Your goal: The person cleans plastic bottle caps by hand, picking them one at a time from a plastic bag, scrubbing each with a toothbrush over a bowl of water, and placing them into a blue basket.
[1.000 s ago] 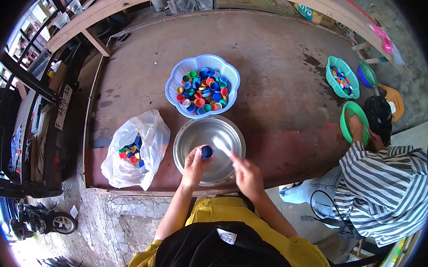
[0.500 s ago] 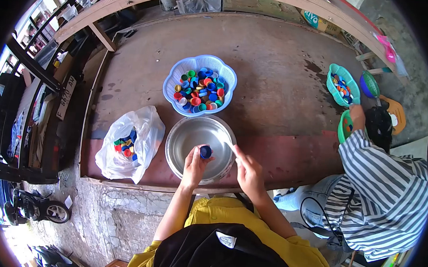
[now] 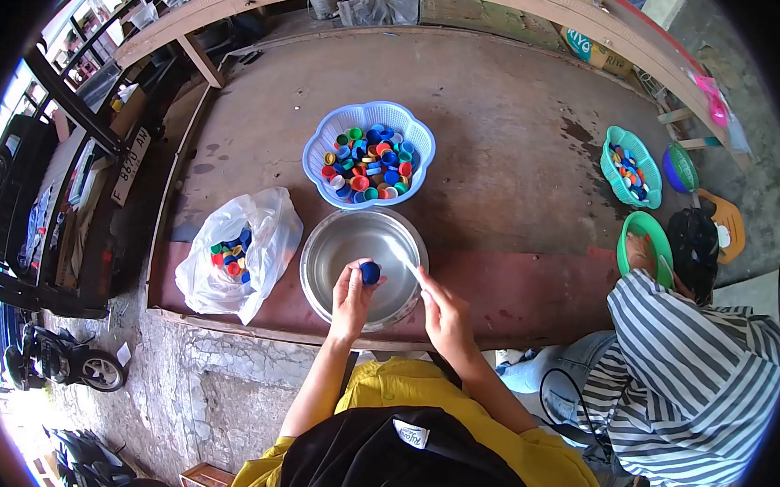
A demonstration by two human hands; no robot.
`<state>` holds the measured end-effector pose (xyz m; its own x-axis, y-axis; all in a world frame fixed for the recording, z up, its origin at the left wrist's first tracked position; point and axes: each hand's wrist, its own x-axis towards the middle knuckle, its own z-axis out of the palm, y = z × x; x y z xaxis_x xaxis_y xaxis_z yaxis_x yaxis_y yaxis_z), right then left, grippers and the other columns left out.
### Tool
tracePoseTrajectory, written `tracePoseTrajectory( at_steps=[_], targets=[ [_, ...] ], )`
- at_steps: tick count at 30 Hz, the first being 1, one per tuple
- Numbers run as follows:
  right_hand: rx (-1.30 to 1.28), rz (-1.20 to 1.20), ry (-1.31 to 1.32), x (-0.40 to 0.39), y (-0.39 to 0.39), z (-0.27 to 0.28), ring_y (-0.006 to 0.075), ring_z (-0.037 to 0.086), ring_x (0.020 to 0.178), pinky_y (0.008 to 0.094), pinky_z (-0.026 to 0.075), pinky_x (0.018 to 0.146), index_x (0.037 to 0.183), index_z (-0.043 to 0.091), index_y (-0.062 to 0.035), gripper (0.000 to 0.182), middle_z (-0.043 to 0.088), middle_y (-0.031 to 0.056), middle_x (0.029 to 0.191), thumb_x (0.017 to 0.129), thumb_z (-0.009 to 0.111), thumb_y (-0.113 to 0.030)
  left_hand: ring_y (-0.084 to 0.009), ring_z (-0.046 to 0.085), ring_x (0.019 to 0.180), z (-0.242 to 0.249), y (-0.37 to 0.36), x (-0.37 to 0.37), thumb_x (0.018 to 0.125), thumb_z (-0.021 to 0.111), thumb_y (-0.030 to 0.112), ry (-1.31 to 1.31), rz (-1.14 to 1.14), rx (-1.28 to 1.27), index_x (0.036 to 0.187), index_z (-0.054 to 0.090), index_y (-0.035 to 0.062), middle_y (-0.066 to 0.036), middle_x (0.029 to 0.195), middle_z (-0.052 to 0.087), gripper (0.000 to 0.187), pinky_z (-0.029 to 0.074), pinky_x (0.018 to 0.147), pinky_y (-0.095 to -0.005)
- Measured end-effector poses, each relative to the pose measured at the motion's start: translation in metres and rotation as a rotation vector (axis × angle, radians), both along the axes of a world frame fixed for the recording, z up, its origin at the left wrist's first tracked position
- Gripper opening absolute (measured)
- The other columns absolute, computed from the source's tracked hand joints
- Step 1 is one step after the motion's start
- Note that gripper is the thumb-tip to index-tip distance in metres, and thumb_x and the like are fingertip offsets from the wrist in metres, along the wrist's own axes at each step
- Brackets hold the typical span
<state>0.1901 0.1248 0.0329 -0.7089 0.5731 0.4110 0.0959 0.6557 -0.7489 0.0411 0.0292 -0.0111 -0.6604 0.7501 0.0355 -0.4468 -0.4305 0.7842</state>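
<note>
Over a round metal bowl (image 3: 310, 283), my left hand (image 3: 352, 301) pinches a dark blue bottle cap (image 3: 370, 272) between its fingertips. My right hand (image 3: 446, 317) is closed at the bowl's right edge, its fingers around a thin, pale, blade-like tool (image 3: 414, 261) that points toward the cap; glare blurs its exact kind. The tool's tip and the cap look apart. Just behind the bowl stands a blue plastic basket (image 3: 313, 162) with many coloured bottle caps (image 3: 372, 165). To the left, a white plastic bag (image 3: 272, 228) lies open with more caps (image 3: 233, 255) inside.
At the right, a co-worker in a striped sleeve (image 3: 659, 319) has a hand in a green bowl (image 3: 640, 223). Behind it stand a teal basket (image 3: 618, 141) of caps and a black bag (image 3: 695, 237). A wooden rail (image 3: 332, 1) borders the far side.
The blue cap has turned in my left hand, from showing its hollow side to showing a darker, rounded face. The co-worker's hand has gone from beside the teal basket into the green bowl.
</note>
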Motion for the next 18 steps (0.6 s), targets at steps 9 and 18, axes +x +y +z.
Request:
tracePoseTrajectory(
  at_steps=[9,18],
  targets=[
    [0.036,-0.01,0.038,0.007,0.008,0.003,0.0274,0.056,0.057,0.0384,0.045,0.051,0.131,0.051,-0.0183,0.051,0.055,0.0125,0.068,0.083,0.055,0.0,-0.0149,0.056,0.093,0.005,0.003,0.003,0.101,0.036,0.028,0.006,0.011,-0.079,0.112,0.051,0.0002,-0.008,0.101,0.055,0.033,0.049,0.086,-0.0353],
    [0.157,0.085,-0.125,0.007,0.011,0.0,0.0239,0.054,0.051,0.0362,0.047,0.049,0.128,0.055,-0.0159,0.051,0.054,0.0111,0.067,0.081,0.054,0.004,-0.0152,0.054,0.081,-0.003,0.005,0.0,0.101,0.035,0.031,-0.24,-0.05,-0.096,0.111,0.051,-0.0009,-0.008,0.09,0.055,0.037,0.049,0.081,-0.0354]
  ],
)
